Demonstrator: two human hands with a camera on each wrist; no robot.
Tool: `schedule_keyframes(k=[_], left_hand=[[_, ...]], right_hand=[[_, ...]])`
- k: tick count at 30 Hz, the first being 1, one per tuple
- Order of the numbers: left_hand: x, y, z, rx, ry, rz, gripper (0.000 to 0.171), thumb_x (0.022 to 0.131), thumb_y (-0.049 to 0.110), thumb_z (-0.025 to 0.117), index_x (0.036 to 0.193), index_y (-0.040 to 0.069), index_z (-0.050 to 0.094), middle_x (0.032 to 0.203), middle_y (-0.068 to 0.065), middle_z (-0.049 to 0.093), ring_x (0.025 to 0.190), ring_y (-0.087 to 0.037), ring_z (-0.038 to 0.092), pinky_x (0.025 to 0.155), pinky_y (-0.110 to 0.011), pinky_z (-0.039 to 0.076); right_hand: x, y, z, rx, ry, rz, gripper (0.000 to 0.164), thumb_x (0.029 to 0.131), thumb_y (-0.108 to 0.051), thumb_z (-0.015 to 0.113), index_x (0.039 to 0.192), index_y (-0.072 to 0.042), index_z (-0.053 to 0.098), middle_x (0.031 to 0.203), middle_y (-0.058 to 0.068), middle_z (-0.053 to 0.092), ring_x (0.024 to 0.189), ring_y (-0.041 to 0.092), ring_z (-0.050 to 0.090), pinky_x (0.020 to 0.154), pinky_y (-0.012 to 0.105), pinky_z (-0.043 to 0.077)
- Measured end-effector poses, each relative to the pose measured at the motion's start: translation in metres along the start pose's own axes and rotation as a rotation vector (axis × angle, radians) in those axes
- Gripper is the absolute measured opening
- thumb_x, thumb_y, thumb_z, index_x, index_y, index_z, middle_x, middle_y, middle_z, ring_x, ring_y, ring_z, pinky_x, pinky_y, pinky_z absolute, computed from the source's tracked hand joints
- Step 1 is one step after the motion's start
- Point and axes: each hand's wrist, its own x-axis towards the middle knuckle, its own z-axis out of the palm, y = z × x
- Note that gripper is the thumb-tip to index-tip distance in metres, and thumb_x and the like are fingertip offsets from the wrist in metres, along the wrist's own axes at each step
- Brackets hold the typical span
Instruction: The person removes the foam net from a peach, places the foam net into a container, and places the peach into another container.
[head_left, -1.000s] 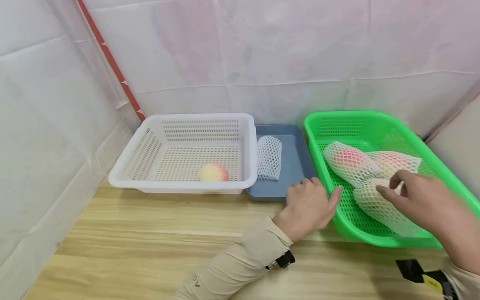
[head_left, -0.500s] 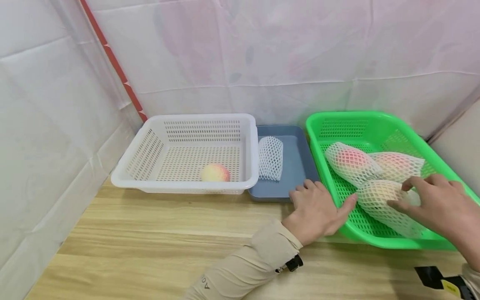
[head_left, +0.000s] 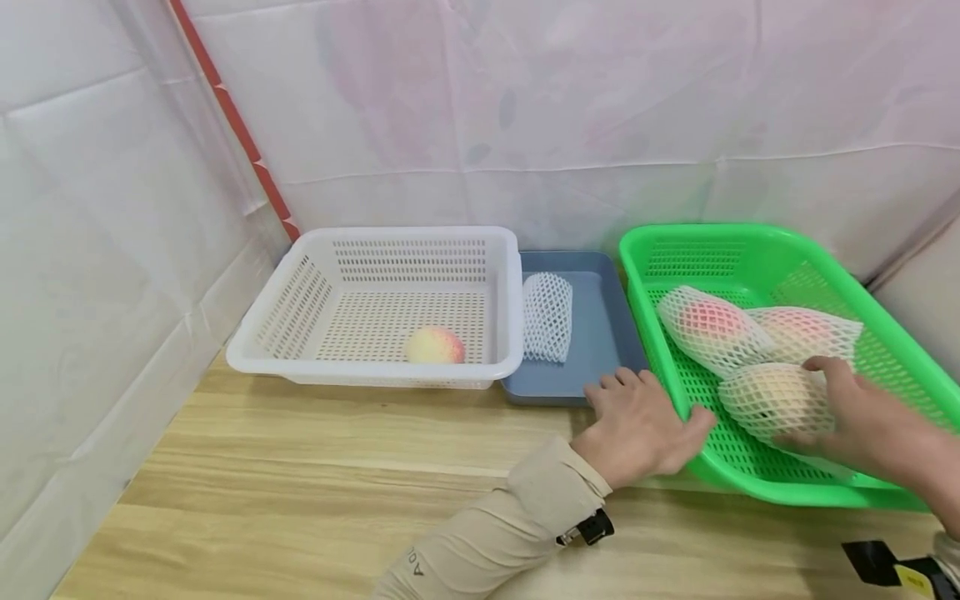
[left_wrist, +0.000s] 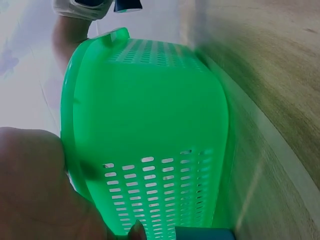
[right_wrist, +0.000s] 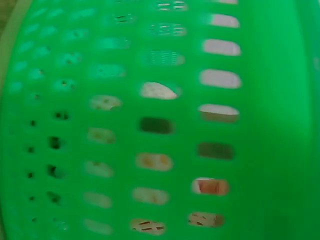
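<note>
In the head view, my right hand [head_left: 870, 417] grips the right part of a pale peach in a white foam net [head_left: 776, 400], thumb on the near side and fingers on the far side. This peach lies in the green basket [head_left: 795, 493] beside two pinker netted peaches, a left one [head_left: 712, 325] and a right one [head_left: 802, 327]. My left hand [head_left: 641, 429] holds the basket's left rim, thumb over it and fingers outside above the blue-grey tray [head_left: 592, 333]. The right wrist view shows only the basket's perforated wall [right_wrist: 270, 120], which hides the fingers.
At the left stands a white perforated basket [head_left: 375, 367] with a bare peach [head_left: 435, 344] in it. An empty foam net [head_left: 547, 318] lies in the tray between the two baskets. A fabric wall [head_left: 480, 100] rises behind them. The table [head_left: 247, 483] is wooden.
My right hand has come down around the nearest netted peach from just above it. My left thumb has dropped onto the basket rim. The view has shifted slightly.
</note>
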Motion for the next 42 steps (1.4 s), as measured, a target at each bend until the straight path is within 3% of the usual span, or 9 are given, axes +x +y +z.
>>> schedule_keyframes(k=[5,11,13,15,20,26,32,38,42], left_hand=[[0.0,0.001,0.001,-0.004,0.007,0.003,0.074,0.089,0.07,0.022,0.129,0.016,0.052,0.108,-0.005,0.056,0.098,-0.023,0.053,0.085,-0.044,0.045],[0.001,0.001,0.0,-0.018,0.023,0.005,0.069,0.089,0.068,0.025,0.124,0.016,0.054,0.102,-0.005,0.054,0.09,-0.022,0.051,0.081,-0.044,0.045],[0.001,0.0,0.0,-0.016,0.029,0.006,0.069,0.089,0.068,0.026,0.124,0.016,0.054,0.101,-0.005,0.054,0.089,-0.022,0.051,0.081,-0.044,0.045],[0.001,0.0,-0.001,-0.009,0.032,0.008,0.068,0.089,0.068,0.026,0.123,0.016,0.054,0.101,-0.005,0.054,0.089,-0.022,0.051,0.081,-0.043,0.045],[0.002,0.0,-0.001,-0.013,0.038,0.015,0.067,0.089,0.067,0.027,0.122,0.015,0.055,0.102,-0.005,0.055,0.089,-0.022,0.051,0.08,-0.043,0.045],[0.002,0.0,-0.001,-0.025,0.033,0.018,0.065,0.089,0.066,0.028,0.119,0.015,0.055,0.099,-0.005,0.054,0.084,-0.022,0.049,0.077,-0.042,0.044],[0.002,0.002,0.0,-0.028,0.037,0.028,0.063,0.089,0.065,0.028,0.114,0.015,0.055,0.095,-0.005,0.053,0.079,-0.022,0.047,0.074,-0.041,0.043],[0.003,0.002,-0.001,-0.032,0.026,0.029,0.062,0.089,0.066,0.028,0.112,0.015,0.054,0.093,-0.005,0.05,0.078,-0.022,0.045,0.073,-0.04,0.042],[0.003,0.001,-0.002,-0.029,0.017,0.028,0.062,0.09,0.067,0.027,0.113,0.016,0.054,0.092,-0.005,0.048,0.078,-0.022,0.045,0.074,-0.039,0.042]], right_hand=[[-0.001,0.001,0.005,0.022,0.022,0.016,0.126,0.077,-0.047,0.077,0.139,0.019,-0.01,0.117,0.06,0.02,0.102,0.072,0.031,0.075,0.071,0.038],[-0.002,-0.001,0.008,-0.113,0.147,0.029,0.106,0.08,-0.058,0.069,0.126,0.029,0.029,0.111,0.054,0.027,0.099,0.064,0.031,0.075,0.07,0.035],[-0.001,-0.004,0.007,-0.115,0.19,0.027,0.102,0.084,-0.06,0.063,0.124,0.029,0.034,0.112,0.053,0.027,0.1,0.063,0.03,0.076,0.071,0.033],[0.002,-0.006,0.005,-0.097,0.173,0.021,0.102,0.089,-0.06,0.056,0.128,0.03,0.029,0.117,0.055,0.026,0.104,0.066,0.028,0.078,0.073,0.031],[0.008,-0.009,0.001,-0.058,0.002,0.002,0.103,0.094,-0.058,0.048,0.134,0.03,0.012,0.123,0.058,0.022,0.106,0.071,0.03,0.079,0.074,0.034],[0.01,-0.01,0.004,-0.014,-0.012,0.01,0.109,0.088,-0.058,0.059,0.134,0.029,0.011,0.119,0.058,0.025,0.101,0.071,0.034,0.074,0.07,0.04],[0.01,-0.005,0.012,0.024,0.008,-0.047,0.121,0.076,-0.051,0.076,0.139,0.022,0.003,0.114,0.054,0.034,0.095,0.067,0.042,0.07,0.067,0.043],[0.012,-0.003,0.014,-0.048,0.085,-0.13,0.099,0.068,-0.031,0.085,0.132,0.019,0.03,0.104,0.045,0.05,0.082,0.056,0.054,0.062,0.059,0.048],[0.01,-0.009,0.012,-0.02,0.111,-0.16,0.093,0.068,-0.032,0.085,0.131,0.014,0.034,0.097,0.038,0.058,0.074,0.044,0.059,0.055,0.049,0.049]])
